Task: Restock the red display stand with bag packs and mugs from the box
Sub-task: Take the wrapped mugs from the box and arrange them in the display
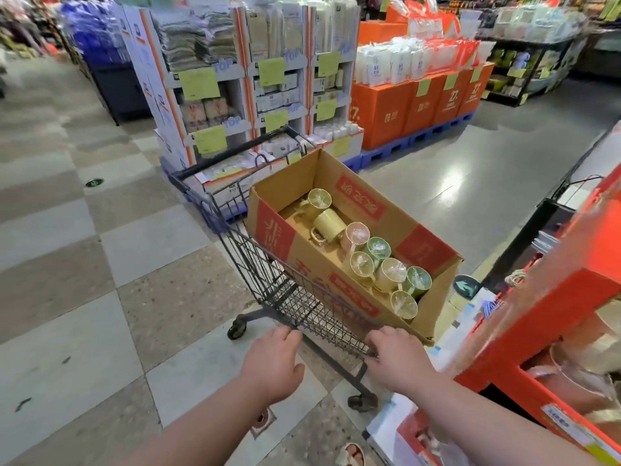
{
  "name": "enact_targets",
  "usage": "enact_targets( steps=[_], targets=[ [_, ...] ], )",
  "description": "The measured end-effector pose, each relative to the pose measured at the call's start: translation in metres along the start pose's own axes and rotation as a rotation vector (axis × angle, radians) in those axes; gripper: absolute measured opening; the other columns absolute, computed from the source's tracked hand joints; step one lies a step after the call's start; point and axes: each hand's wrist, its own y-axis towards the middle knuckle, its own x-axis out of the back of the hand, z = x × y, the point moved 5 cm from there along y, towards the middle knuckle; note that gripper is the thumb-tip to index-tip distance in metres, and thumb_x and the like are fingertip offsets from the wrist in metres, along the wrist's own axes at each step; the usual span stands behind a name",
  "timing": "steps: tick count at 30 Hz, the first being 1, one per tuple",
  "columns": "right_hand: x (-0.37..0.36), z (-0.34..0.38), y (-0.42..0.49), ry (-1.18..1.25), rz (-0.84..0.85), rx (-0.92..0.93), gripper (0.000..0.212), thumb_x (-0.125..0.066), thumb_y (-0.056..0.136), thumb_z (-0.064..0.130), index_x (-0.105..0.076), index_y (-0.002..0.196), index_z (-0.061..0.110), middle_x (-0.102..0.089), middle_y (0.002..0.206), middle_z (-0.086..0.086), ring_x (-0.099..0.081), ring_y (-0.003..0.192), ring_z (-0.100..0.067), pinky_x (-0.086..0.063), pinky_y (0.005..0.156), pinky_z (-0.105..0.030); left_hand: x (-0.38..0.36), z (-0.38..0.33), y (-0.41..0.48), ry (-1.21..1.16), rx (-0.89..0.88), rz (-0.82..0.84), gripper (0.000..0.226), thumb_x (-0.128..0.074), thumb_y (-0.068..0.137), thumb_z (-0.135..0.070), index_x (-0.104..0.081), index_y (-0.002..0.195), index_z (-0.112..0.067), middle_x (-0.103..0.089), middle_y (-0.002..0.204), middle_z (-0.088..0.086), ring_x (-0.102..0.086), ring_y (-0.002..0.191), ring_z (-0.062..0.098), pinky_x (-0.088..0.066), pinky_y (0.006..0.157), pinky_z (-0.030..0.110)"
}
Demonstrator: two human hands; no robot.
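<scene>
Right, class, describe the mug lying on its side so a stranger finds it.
Find the cardboard box on the shopping cart. Toward its far end, one pale yellow mug lies on its side, handle showing; the other mugs show their wrapped mouths.
</scene>
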Motion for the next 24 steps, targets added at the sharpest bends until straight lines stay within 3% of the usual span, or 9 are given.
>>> enact_targets(
  steps=[8, 14, 24],
  targets=[
    [0.026, -0.049, 0.079, 0.054, 0.015, -0.058, 0.035, -0.045, 0.092, 0.032, -0.051, 0.124, 0.021, -0.055, 0.123, -0.003, -0.049, 0.117, -0.025, -0.039, 0.101, -0.038, 0.033, -0.02, 0.099, 0.057, -0.076, -0.002, 0.052, -0.046, 0.091, -0.037, -0.034, 0.14, -0.022, -0.04, 0.139, 0.0, -0.039, 0.126, 0.02, -0.04, 0.101, 0.035],
    [0.031, -0.1, 0.116, 0.091, 0.035, -0.153, 0.04, -0.045, 0.091, 0.033, -0.05, 0.129, 0.023, -0.051, 0.131, -0.004, -0.047, 0.122, -0.026, -0.04, 0.099, -0.038, 0.048, -0.052, 0.167, 0.12, -0.154, -0.012, 0.054, -0.045, 0.091, -0.038, -0.035, 0.141, -0.019, -0.039, 0.142, 0.001, -0.037, 0.13, 0.021, -0.035, 0.108, 0.034],
    [0.003, -0.154, 0.133, 0.235, 0.146, -0.35, 0.046, -0.046, 0.092, 0.038, -0.041, 0.136, 0.023, -0.046, 0.134, -0.004, -0.045, 0.124, -0.026, -0.041, 0.097, -0.036, 0.041, -0.079, 0.238, 0.163, -0.251, 0.104, 0.051, -0.046, 0.091, -0.036, -0.037, 0.138, -0.021, -0.043, 0.138, -0.001, -0.044, 0.122, 0.02, -0.042, 0.1, 0.036]
  ],
)
